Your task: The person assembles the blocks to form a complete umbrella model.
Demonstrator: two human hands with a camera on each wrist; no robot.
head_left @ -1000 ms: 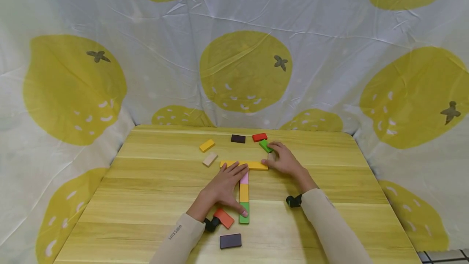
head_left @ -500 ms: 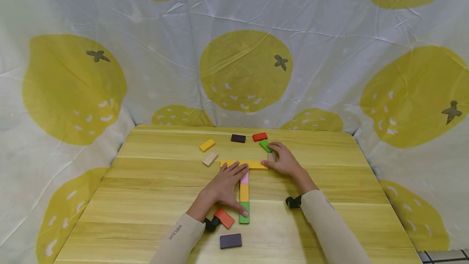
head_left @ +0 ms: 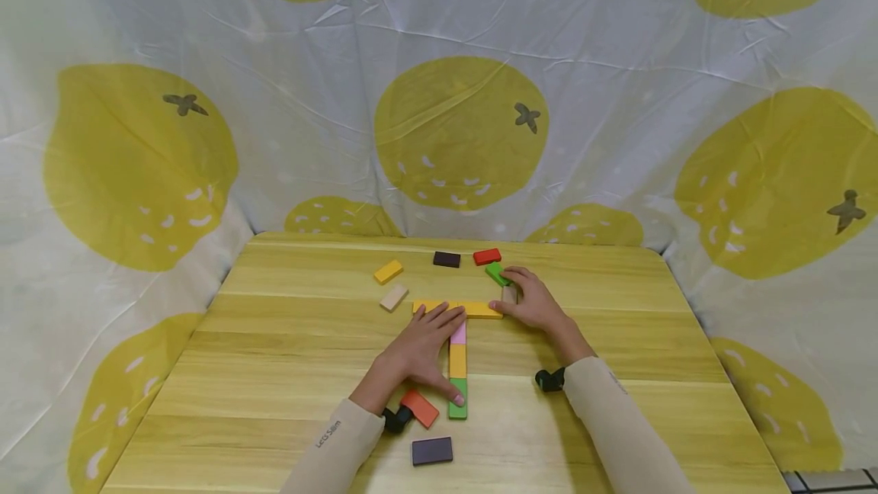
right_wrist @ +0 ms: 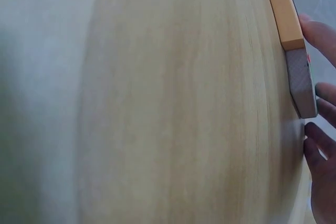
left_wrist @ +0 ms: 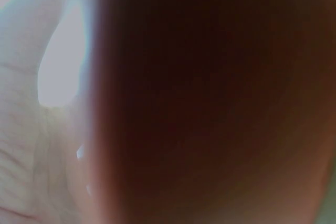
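Flat wooden blocks form a T on the table. Its crossbar is yellow blocks [head_left: 482, 310]; its stem runs pink block [head_left: 457, 334], yellow-orange block [head_left: 457, 361], green block [head_left: 458, 410]. My left hand [head_left: 414, 353] lies spread over it, fingertips on the crossbar and thumb on the stem's green block. My right hand [head_left: 535, 299] is curved around a beige block [head_left: 509, 294] at the crossbar's right end. Its thumb touches the yellow end, and its fingers reach the far side, beside a bright green block [head_left: 497, 273]. Blurred skin fills most of the left wrist view.
Loose blocks lie around: red [head_left: 487, 256], dark brown [head_left: 447, 259], yellow [head_left: 388, 272] and beige-pink [head_left: 394, 298] behind, orange-red [head_left: 419, 408] and dark grey [head_left: 432, 451] in front. A lemon-print cloth [head_left: 459, 21] hangs behind the wooden table [head_left: 274, 372].
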